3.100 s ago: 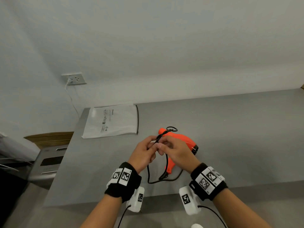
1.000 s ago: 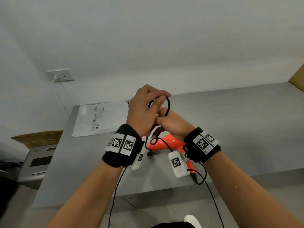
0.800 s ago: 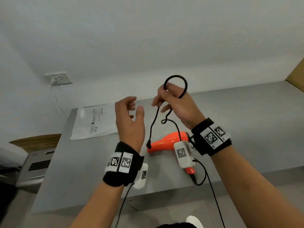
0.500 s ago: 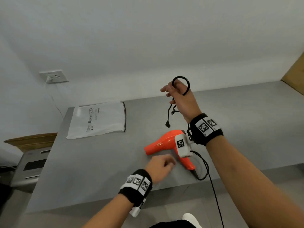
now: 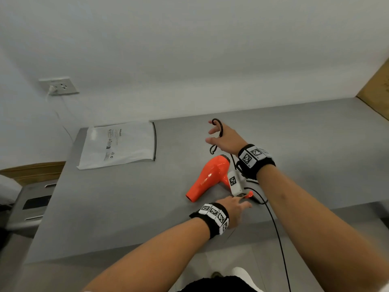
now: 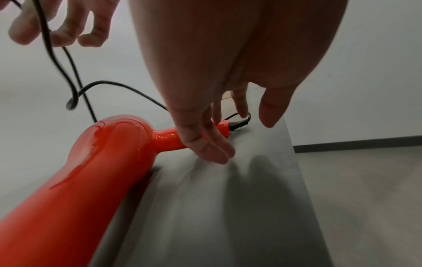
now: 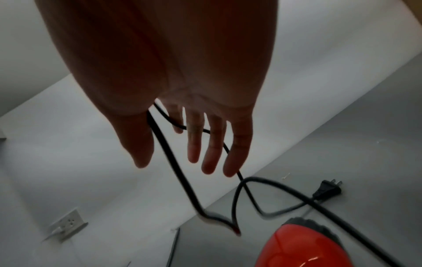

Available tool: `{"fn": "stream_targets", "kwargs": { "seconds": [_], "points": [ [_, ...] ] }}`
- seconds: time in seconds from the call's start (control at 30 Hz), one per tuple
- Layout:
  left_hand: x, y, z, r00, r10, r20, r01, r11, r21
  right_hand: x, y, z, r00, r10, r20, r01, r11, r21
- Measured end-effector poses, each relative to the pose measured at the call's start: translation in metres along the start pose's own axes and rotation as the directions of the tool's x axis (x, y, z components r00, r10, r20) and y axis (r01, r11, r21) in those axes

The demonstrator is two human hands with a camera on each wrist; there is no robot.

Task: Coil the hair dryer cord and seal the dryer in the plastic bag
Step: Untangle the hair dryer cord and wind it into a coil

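Observation:
An orange hair dryer lies on the grey table, nozzle toward me. My left hand reaches its handle; straight fingers lie against the handle and the thumb stands apart. Above and behind the dryer, my right hand hovers with spread fingers. The black cord hangs looped across them. The plug lies on the table behind the dryer. The white plastic bag lies flat at the far left.
A wall socket with a white cable plugged in sits on the wall at the left. Past the table's left edge stands a grey appliance. A brown board borders the far right. The table's front edge is near my left wrist.
My left hand let go of the cord, dropped to the table and moved right to the dryer handle. My right hand came down with the cord loop, and its fingers spread.

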State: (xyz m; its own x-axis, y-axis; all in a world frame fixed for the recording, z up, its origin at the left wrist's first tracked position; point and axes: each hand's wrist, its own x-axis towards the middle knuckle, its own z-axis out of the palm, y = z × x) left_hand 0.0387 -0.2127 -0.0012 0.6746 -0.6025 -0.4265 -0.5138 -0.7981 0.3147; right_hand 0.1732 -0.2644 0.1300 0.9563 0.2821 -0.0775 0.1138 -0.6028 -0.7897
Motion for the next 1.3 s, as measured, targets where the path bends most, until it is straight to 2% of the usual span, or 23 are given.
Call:
{"fn": "stream_targets", "kwargs": {
  "seconds": [0.07, 0.13, 0.2, 0.27, 0.33, 0.37, 0.4, 0.5, 0.53, 0.6, 0.63, 0.73, 0.83, 0.9, 0.97, 1.03, 1.13, 1.2, 1.3],
  "points": [
    [0.002, -0.003, 0.000, 0.999, -0.017, -0.040, 0.018, 1.000, 0.024, -0.002, 0.003, 0.002, 1.000, 0.014, 0.008, -0.014, 0.999, -0.040],
    [0.009, -0.007, 0.004, 0.994, -0.010, -0.110, 0.010, 1.000, 0.005, -0.001, 0.009, 0.003, 0.997, 0.054, -0.063, -0.060, 0.994, -0.094],
    [0.007, -0.007, -0.002, 0.993, -0.038, -0.116, 0.035, 0.999, -0.029, -0.002, 0.013, 0.004, 0.986, 0.100, -0.134, -0.118, 0.985, -0.128],
    [0.007, -0.008, -0.010, 0.987, -0.082, -0.138, 0.076, 0.996, -0.049, -0.006, 0.014, 0.002, 0.984, 0.116, -0.138, -0.131, 0.985, -0.108],
    [0.006, -0.005, -0.018, 0.981, -0.101, -0.163, 0.091, 0.993, -0.069, -0.016, 0.015, -0.001, 0.991, 0.094, -0.092, -0.102, 0.991, -0.090],
    [0.016, -0.009, -0.011, 0.975, -0.068, -0.212, 0.065, 0.998, -0.022, -0.023, 0.017, -0.002, 0.996, 0.069, -0.058, -0.074, 0.992, -0.100],
    [0.015, -0.006, -0.012, 0.979, -0.044, -0.201, 0.052, 0.998, 0.031, -0.032, 0.019, -0.004, 0.998, 0.054, -0.013, -0.055, 0.990, -0.126],
    [0.024, -0.005, 0.007, 0.994, 0.020, -0.108, 0.016, 0.945, 0.327, -0.056, 0.038, -0.003, 0.993, 0.051, 0.103, -0.032, 0.983, -0.181],
    [0.014, -0.003, 0.007, 0.998, 0.014, -0.063, 0.011, 0.924, 0.382, -0.064, 0.045, -0.002, 0.990, 0.066, 0.122, -0.043, 0.982, -0.183],
    [0.001, -0.003, 0.016, 0.998, 0.029, -0.061, 0.002, 0.889, 0.459, -0.078, 0.063, 0.000, 0.983, 0.102, 0.152, -0.073, 0.980, -0.185],
    [-0.005, -0.005, 0.021, 0.993, 0.080, -0.086, -0.028, 0.869, 0.494, -0.084, 0.072, 0.004, 0.977, 0.115, 0.178, -0.082, 0.980, -0.182],
    [-0.030, -0.011, 0.025, 0.984, 0.132, -0.117, -0.052, 0.852, 0.522, -0.102, 0.096, 0.017, 0.955, 0.109, 0.275, -0.075, 0.988, -0.132],
    [-0.055, -0.017, 0.010, 0.954, 0.241, -0.176, -0.149, 0.895, 0.420, -0.114, 0.105, 0.031, 0.943, 0.026, 0.333, -0.022, 1.000, -0.015],
    [-0.074, -0.024, -0.010, 0.920, 0.262, -0.291, -0.200, 0.953, 0.228, -0.120, 0.102, 0.042, 0.940, -0.041, 0.338, 0.011, 0.996, 0.091],
    [-0.094, -0.035, -0.032, 0.888, 0.213, -0.408, -0.237, 0.971, -0.008, -0.123, 0.092, 0.051, 0.950, -0.082, 0.300, 0.009, 0.971, 0.238],
    [-0.109, -0.045, -0.050, 0.849, 0.102, -0.519, -0.244, 0.946, -0.214, -0.123, 0.084, 0.056, 0.953, -0.091, 0.289, -0.015, 0.939, 0.345],
    [-0.127, -0.063, -0.071, 0.802, -0.241, -0.547, -0.148, 0.806, -0.573, -0.121, 0.059, 0.051, 0.933, -0.162, 0.322, 0.067, 0.956, 0.287],
    [-0.135, -0.079, -0.088, 0.738, -0.417, -0.530, -0.059, 0.743, -0.666, -0.116, 0.041, 0.040, 0.927, -0.240, 0.287, 0.186, 0.961, 0.205],
    [-0.148, -0.097, -0.108, 0.681, -0.537, -0.498, 0.021, 0.694, -0.720, -0.097, 0.018, 0.018, 0.904, -0.403, 0.143, 0.401, 0.915, 0.046]
  ]
}}
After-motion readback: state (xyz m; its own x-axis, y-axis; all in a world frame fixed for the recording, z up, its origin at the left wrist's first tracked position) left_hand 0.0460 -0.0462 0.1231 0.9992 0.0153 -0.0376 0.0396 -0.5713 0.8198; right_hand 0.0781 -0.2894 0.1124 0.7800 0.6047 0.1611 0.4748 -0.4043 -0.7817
